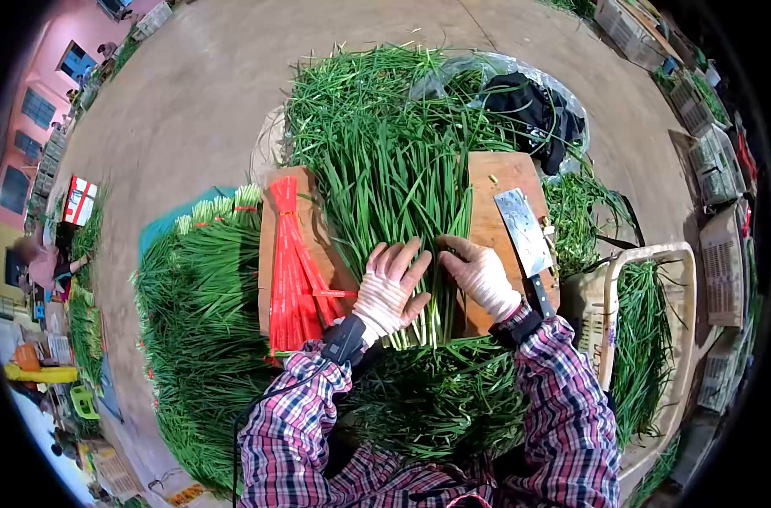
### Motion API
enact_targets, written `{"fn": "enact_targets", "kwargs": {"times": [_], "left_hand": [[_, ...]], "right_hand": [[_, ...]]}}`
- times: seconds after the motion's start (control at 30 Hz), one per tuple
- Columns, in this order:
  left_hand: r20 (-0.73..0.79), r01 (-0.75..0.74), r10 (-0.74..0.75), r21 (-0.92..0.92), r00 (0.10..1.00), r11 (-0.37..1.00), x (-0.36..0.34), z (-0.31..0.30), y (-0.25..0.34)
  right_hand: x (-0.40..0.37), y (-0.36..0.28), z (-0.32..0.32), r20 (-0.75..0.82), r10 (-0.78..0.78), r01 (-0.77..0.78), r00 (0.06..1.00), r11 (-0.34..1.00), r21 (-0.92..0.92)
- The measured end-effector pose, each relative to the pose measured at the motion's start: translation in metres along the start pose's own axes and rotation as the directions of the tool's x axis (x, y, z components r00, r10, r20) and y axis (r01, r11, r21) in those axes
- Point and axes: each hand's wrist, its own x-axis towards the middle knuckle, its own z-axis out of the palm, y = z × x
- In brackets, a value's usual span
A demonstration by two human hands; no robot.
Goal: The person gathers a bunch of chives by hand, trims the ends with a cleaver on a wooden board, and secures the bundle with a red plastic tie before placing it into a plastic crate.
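Note:
A thick pile of long green chives [385, 169] lies across a wooden board [495, 182]. My left hand [390, 288], in a thin glove, rests flat on the near ends of the stalks, fingers spread. My right hand [480, 275], also gloved, presses on the same bunch just to the right, fingers curled over the stalks. Both hands sit side by side on the bunch. A cleaver [525, 237] lies on the board right of my right hand. A bundle of red ties [292, 271] lies left of my left hand.
Tied chive bundles [203, 305] are stacked at the left. Cut trimmings [436, 398] heap near my lap. A basket [656, 339] with greens stands at right, crates [724, 245] beyond it. A black cloth on plastic [529, 106] lies behind the board. Another person [43, 262] sits far left.

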Motion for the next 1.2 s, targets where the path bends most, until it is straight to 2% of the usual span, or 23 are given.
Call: {"fn": "enact_targets", "kwargs": {"times": [0.03,0.17,0.27,0.37,0.47,0.63,0.77,1.0,1.03,1.13,1.2], "left_hand": [[-0.011,0.001,-0.001,-0.002,1.000,1.000,0.001,-0.001,0.000],[0.033,-0.021,0.019,0.052,0.999,0.998,-0.002,0.002,-0.003],[0.027,-0.019,0.018,0.049,0.999,0.999,-0.004,0.004,-0.004],[0.029,-0.012,0.011,0.059,1.000,0.998,-0.005,0.006,-0.005],[0.073,0.010,-0.014,0.049,0.997,0.999,-0.004,0.003,-0.002],[0.074,0.019,-0.022,0.038,0.997,0.999,-0.004,0.002,-0.003],[0.036,0.016,-0.017,0.024,0.999,1.000,-0.008,0.006,-0.005],[0.047,0.035,-0.037,0.026,0.998,0.999,-0.008,0.006,-0.004],[0.049,0.042,-0.043,0.018,0.998,0.999,-0.007,0.005,-0.003],[0.085,0.060,-0.061,0.024,0.994,0.998,-0.007,0.006,-0.003],[0.097,0.070,-0.073,0.030,0.993,0.997,-0.007,0.006,-0.002]], "right_hand": [[-0.002,0.001,0.001,0.005,0.074,-0.074,0.997,0.995,0.066],[0.000,0.010,0.007,0.043,0.175,-0.179,0.984,0.918,0.355],[0.001,0.006,0.003,0.037,0.162,-0.165,0.986,0.928,0.334],[0.004,-0.012,-0.002,-0.044,0.079,-0.064,0.996,0.957,0.284],[0.016,-0.039,-0.004,0.044,0.043,-0.047,0.998,0.994,0.097],[0.041,-0.041,0.008,0.008,-0.055,0.055,0.998,0.961,-0.270],[0.055,-0.039,0.011,0.046,0.075,-0.064,0.996,0.975,-0.213],[0.073,-0.046,0.015,0.064,0.100,-0.067,0.993,0.914,-0.400],[0.073,-0.048,0.015,0.055,0.063,-0.036,0.996,0.919,-0.392],[0.078,-0.054,0.021,0.075,0.085,-0.042,0.994,0.890,-0.453],[0.080,-0.049,0.024,0.068,0.087,-0.049,0.994,0.901,-0.431]]}}
